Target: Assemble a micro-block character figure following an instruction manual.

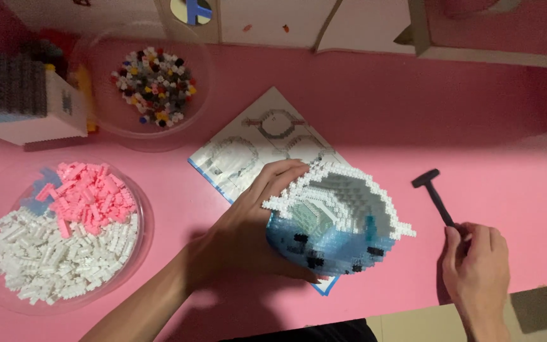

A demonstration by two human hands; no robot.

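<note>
Two bare hands sit lowest in the view, closest to the camera; the left hand point(248, 231) is spread wide and cups the side of a half-built brick model point(337, 221), with fingers on its white toothy edge and the thumb under its blue part; the model is blue below with black spots, white along the rim and hollow inside, and it stands tilted on an instruction booklet point(254, 145) near the middle of the pink counter point(476, 114); the right hand point(476, 266) is at the lower right, curled around the end of a small black hammer-shaped tool point(435, 193); the tool's head points up and away from the hand and rests on the counter, well apart from the model; at the left, a clear round bowl point(144, 237) holds a heap of white bricks point(58, 256) and pink bricks point(90, 193); farther back, another clear bowl point(201, 111) holds mixed little bricks point(156, 85) in many colours; at the far left corner stands a finished brick house point(23, 98) with a dark roof and white walls.
</note>
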